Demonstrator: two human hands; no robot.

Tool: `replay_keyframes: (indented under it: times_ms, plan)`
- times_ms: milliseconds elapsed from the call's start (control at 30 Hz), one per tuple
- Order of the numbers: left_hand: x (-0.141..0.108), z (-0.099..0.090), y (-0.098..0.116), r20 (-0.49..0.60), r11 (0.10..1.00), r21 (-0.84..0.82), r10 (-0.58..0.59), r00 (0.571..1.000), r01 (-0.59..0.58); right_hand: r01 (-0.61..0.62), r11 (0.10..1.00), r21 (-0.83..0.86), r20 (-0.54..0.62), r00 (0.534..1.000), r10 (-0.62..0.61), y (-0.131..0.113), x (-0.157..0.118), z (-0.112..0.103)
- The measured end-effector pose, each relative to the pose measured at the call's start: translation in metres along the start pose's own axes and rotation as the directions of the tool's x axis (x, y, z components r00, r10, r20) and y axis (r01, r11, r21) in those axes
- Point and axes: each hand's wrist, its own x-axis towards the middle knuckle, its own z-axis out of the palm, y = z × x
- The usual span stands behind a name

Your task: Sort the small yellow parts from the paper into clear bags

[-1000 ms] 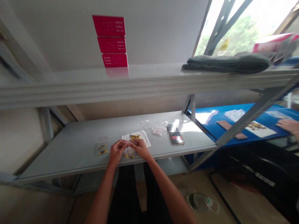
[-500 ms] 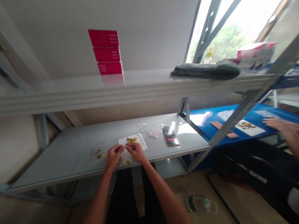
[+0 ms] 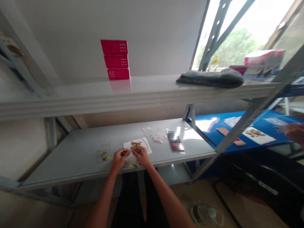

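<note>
My left hand (image 3: pixel 120 160) and my right hand (image 3: pixel 141 156) meet above a white paper sheet (image 3: pixel 143 145) on a grey metal shelf (image 3: pixel 76 155). Their fingertips pinch what looks like a small clear plastic bag. Small yellow parts (image 3: pixel 136 144) lie in a heap on the paper, and a few more (image 3: pixel 134 165) lie just below my hands. Left of my left hand is a small clear pack (image 3: pixel 104 153) holding yellow parts. Two clear bags (image 3: pixel 159 135) lie beyond my right hand, beside a pixelated packet (image 3: pixel 175 142).
To the right stands a blue table (image 3: pixel 209 133) with papers and a co-worker's hand (image 3: pixel 294 132). A metal upright (image 3: pixel 247 120) crosses that side. Overhead, a shelf carries a folded grey cloth (image 3: pixel 210 79). A plastic bottle (image 3: pixel 206 214) lies on the floor.
The whole view has shifted slightly as my head moved. My hands stay together over the paper. The co-worker's hand has drawn back toward the right edge.
</note>
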Motion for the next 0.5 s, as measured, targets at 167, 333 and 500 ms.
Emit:
replay_keyframes:
  times_ms: [167, 333, 500]
  plan:
    - [0.001, 0.000, -0.001, 0.030, 0.999, -0.053, -0.009, 1.000, 0.011, -0.015, 0.999, -0.041, -0.005, 1.000, 0.015, 0.001, 0.001, 0.001]
    - [0.003, 0.000, -0.007, -0.057, 0.995, -0.101, -0.030, 0.998, 0.025, -0.029, 0.997, -0.069, -0.009, 1.000, 0.029, 0.002, 0.003, 0.002]
    - [0.004, 0.002, -0.011, -0.050, 0.994, -0.109, -0.009, 0.999, 0.003, -0.020, 0.997, -0.070, -0.052, 0.999, 0.017, 0.000, -0.001, -0.001]
